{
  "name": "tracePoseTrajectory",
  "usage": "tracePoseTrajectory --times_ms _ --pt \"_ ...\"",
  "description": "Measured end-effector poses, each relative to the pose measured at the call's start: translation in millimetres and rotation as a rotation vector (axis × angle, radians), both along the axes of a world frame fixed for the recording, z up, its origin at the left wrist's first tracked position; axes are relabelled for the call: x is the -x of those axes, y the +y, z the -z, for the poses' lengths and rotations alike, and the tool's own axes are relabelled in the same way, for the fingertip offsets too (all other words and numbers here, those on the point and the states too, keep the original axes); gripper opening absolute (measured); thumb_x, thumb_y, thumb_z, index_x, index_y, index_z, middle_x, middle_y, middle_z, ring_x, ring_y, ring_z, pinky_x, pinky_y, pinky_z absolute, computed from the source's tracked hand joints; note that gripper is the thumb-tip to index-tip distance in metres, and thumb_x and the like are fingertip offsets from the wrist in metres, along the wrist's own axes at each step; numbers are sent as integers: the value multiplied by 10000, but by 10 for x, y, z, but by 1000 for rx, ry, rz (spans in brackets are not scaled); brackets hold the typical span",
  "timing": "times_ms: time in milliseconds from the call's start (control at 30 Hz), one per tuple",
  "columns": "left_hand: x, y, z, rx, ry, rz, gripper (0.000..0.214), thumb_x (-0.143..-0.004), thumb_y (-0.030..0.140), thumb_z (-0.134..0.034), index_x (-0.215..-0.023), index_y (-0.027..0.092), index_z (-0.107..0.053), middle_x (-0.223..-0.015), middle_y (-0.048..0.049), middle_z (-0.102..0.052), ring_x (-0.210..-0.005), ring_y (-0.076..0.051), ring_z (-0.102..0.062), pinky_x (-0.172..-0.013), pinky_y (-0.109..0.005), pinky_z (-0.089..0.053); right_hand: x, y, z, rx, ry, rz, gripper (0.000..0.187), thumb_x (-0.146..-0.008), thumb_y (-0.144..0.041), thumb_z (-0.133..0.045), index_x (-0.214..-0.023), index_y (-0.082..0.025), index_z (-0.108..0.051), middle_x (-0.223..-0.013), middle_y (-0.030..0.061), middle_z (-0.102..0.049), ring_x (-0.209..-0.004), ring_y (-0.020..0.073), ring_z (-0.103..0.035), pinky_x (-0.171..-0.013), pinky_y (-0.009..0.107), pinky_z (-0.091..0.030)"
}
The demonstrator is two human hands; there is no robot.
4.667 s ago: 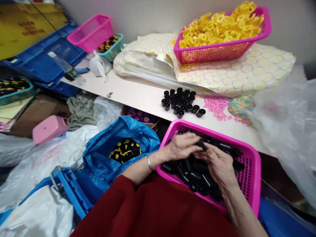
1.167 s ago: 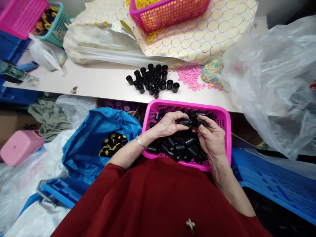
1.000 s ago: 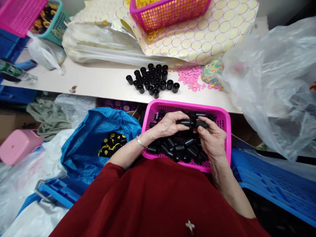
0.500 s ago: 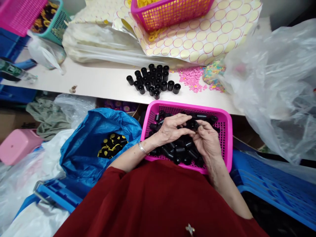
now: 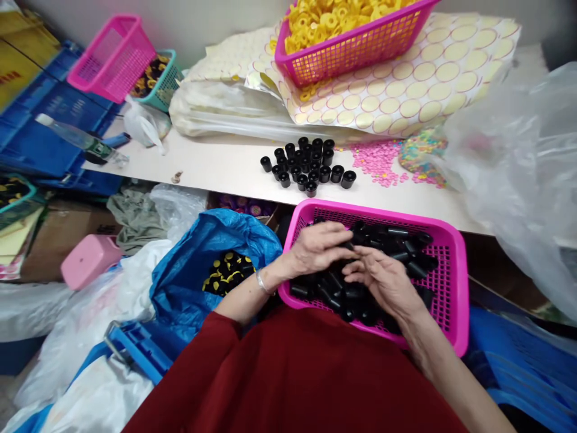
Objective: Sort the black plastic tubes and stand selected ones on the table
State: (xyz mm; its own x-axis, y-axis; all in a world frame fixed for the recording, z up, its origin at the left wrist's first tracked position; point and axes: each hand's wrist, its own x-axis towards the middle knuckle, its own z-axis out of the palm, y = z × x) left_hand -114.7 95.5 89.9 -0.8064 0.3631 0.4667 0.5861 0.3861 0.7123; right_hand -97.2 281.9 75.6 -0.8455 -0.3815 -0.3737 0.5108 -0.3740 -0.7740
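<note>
A pink mesh basket (image 5: pixel 444 273) rests on my lap, heaped with loose black plastic tubes (image 5: pixel 401 246). Both hands are inside it, fingertips meeting over the pile. My left hand (image 5: pixel 315 249) is curled with its fingers pinched on a black tube at the tips. My right hand (image 5: pixel 383 282) lies over the tubes with its fingers bent toward the left hand; what it grips is hidden. On the white table beyond the basket, a cluster of upright black tubes (image 5: pixel 309 165) stands together.
A blue bag (image 5: pixel 189 282) of black-and-yellow caps sits at my left. On the table are a pink basket of yellow rings (image 5: pixel 351 30), sheets of round stickers (image 5: pixel 428 90), pink beads (image 5: pixel 376 162), clear plastic bags (image 5: pixel 518 174), a water bottle (image 5: pixel 76 138) and more baskets (image 5: pixel 112 57).
The view has swung right and up, so the basket sits more to the right. My hands stay together in the basket, handling black tubes; the fingers have drawn closer over the pile.
</note>
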Motion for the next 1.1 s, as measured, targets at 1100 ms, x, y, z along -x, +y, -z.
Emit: tracePoseTrajectory --times_ms 1100 --pt "341 -252 45 978 -383 -22 322 -738 -23 -460 -951 44 -691 -975 -183 -668 -940 -249 -630 -837 -334 -493 583 -66 -13 -854 690 -872 264 -692 -219 -616 -955 -187 -616 -803 -13 -601 -707 158 -568 -648 268 -456"
